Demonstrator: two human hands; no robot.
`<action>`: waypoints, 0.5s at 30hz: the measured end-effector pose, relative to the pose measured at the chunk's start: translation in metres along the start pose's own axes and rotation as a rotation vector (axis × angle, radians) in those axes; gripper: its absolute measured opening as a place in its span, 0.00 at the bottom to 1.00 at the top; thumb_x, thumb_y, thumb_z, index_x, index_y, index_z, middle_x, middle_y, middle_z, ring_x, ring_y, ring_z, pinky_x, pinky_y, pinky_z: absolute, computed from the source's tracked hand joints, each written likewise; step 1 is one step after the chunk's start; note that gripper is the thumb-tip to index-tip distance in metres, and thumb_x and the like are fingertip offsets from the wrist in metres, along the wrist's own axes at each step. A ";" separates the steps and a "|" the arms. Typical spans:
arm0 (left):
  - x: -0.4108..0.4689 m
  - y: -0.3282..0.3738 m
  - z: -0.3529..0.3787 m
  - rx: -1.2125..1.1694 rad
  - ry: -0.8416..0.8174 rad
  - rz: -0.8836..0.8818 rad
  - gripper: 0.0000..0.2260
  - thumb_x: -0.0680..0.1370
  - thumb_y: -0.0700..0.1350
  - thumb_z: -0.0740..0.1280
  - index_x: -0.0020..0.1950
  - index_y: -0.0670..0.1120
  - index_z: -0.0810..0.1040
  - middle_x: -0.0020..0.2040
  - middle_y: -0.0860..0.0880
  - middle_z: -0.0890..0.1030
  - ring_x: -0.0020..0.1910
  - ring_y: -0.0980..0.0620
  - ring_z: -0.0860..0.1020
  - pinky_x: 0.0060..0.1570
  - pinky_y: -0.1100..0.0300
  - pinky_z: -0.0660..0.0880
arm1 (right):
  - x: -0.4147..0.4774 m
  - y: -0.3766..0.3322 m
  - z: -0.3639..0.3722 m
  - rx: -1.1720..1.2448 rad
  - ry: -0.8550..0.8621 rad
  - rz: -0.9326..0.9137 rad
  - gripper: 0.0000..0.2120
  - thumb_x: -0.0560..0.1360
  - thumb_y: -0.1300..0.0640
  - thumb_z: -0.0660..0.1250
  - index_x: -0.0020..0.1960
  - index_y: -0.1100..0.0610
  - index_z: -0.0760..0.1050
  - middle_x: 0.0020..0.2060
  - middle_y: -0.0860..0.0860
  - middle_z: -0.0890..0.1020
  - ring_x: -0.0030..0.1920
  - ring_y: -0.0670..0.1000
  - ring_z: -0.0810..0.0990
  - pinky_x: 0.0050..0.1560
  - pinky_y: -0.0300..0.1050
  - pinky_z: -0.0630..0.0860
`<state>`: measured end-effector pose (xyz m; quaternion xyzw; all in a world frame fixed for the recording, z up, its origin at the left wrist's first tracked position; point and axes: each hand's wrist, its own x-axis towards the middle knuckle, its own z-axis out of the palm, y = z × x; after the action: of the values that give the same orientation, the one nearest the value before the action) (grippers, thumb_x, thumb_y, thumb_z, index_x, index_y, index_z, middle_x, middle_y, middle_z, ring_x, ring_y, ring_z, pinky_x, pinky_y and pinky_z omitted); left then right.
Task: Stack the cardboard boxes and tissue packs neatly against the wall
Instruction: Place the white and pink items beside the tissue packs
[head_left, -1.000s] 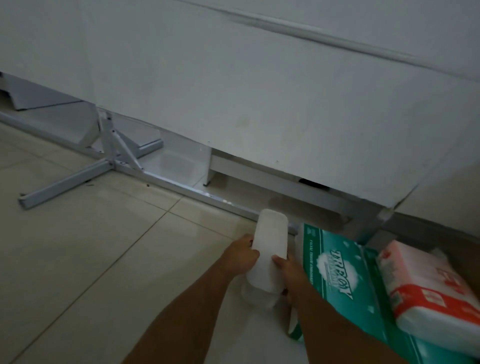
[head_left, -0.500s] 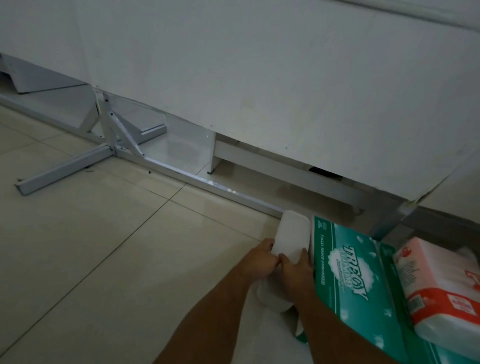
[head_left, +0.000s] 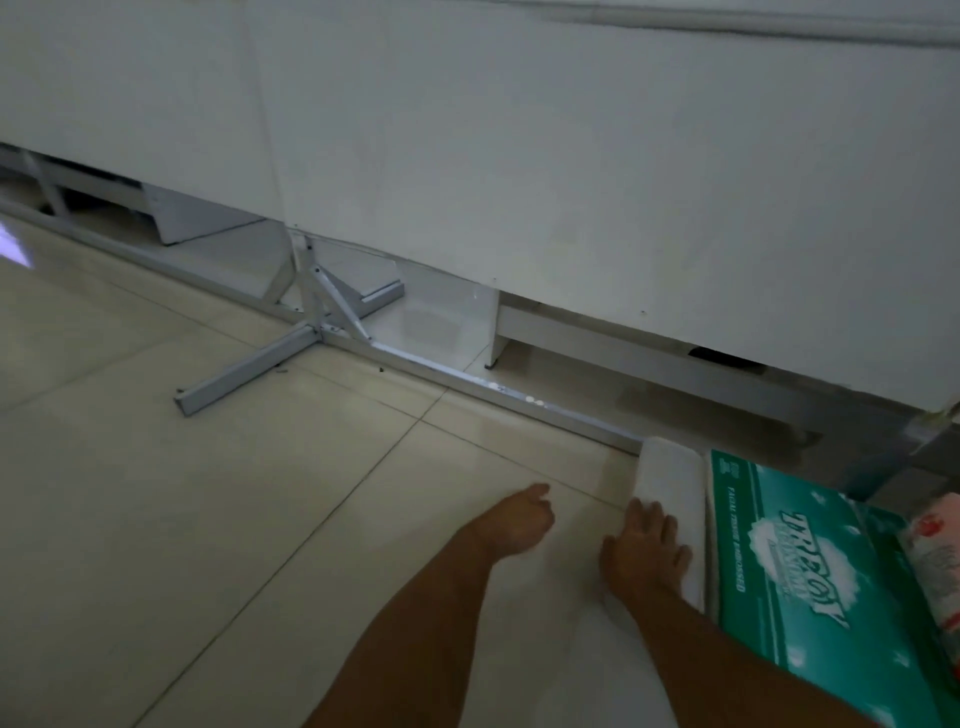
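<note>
- Floor (head_left: 208, 519): pale tiles; metal frame (head_left: 249, 371) below white wall panel (head_left: 519, 156).
- Your right hand (head_left: 647, 553): fingers spread flat on white pack (head_left: 670, 483), beside green tissue pack (head_left: 810, 561).
- Your left hand (head_left: 517, 525): loosely curled, empty.

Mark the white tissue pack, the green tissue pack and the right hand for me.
white tissue pack (head_left: 675, 483): head view, bare top face.
green tissue pack (head_left: 810, 566): head view, printed top near the logo.
right hand (head_left: 647, 553): head view, back of the hand.

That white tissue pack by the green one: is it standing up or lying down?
Lying down. The white tissue pack lies flat on the floor beside the green pack, right hand resting on it.
</note>
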<state>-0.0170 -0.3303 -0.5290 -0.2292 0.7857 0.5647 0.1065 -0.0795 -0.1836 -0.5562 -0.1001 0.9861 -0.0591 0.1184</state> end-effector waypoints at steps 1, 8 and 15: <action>-0.008 -0.003 -0.018 0.015 0.048 -0.001 0.24 0.82 0.41 0.56 0.78 0.45 0.59 0.76 0.44 0.65 0.73 0.46 0.67 0.71 0.57 0.66 | 0.004 0.001 -0.002 -0.016 -0.009 0.021 0.31 0.82 0.54 0.52 0.80 0.58 0.42 0.79 0.58 0.45 0.79 0.60 0.46 0.76 0.59 0.51; -0.093 -0.071 -0.157 0.269 0.395 -0.178 0.28 0.81 0.44 0.59 0.79 0.45 0.55 0.78 0.44 0.62 0.75 0.47 0.64 0.73 0.57 0.62 | -0.008 -0.047 -0.001 -0.057 0.037 0.105 0.26 0.81 0.54 0.52 0.78 0.58 0.52 0.77 0.58 0.55 0.76 0.59 0.53 0.74 0.54 0.57; -0.218 -0.139 -0.256 0.453 0.664 -0.606 0.27 0.79 0.48 0.59 0.77 0.42 0.58 0.75 0.41 0.64 0.73 0.41 0.65 0.72 0.46 0.63 | -0.110 -0.229 0.016 -0.053 -0.130 -0.603 0.26 0.83 0.54 0.49 0.79 0.59 0.48 0.79 0.56 0.50 0.79 0.59 0.48 0.76 0.54 0.55</action>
<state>0.2634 -0.5529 -0.4655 -0.5852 0.7782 0.2205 0.0570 0.0710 -0.3843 -0.5152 -0.3949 0.9035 -0.0594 0.1555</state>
